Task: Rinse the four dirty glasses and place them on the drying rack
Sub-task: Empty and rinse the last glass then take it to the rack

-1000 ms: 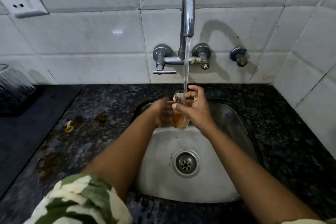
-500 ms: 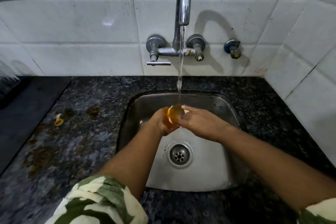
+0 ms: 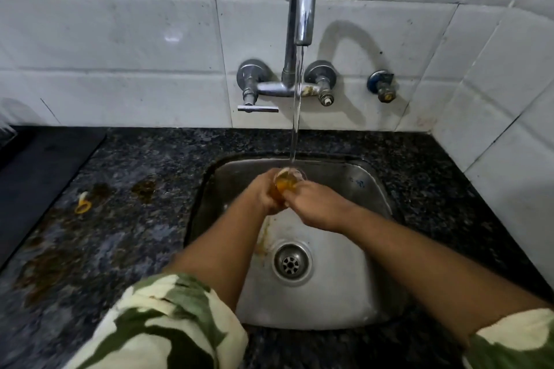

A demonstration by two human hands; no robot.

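A small clear glass [image 3: 288,181] with orange-brown liquid in it is held over the steel sink [image 3: 368,189], directly under the water stream from the tap [image 3: 302,3]. My left hand [image 3: 265,193] grips the glass from the left. My right hand [image 3: 317,207] holds it from the right, fingers around its lower part. The glass tilts toward me, its mouth facing up and back. Most of its body is hidden by both hands. No other glasses show.
The dark granite counter [image 3: 144,237] left of the sink carries brown stains and a small yellow scrap [image 3: 83,205]. A black mat [image 3: 36,171] lies at the far left. Orange residue streaks the basin near the drain [image 3: 291,263]. Tiled walls close the back and right.
The glass and both hands have dropped lower into the sink and stay under the stream. The camera has tipped downward, so the rack at the left has slid out of view.
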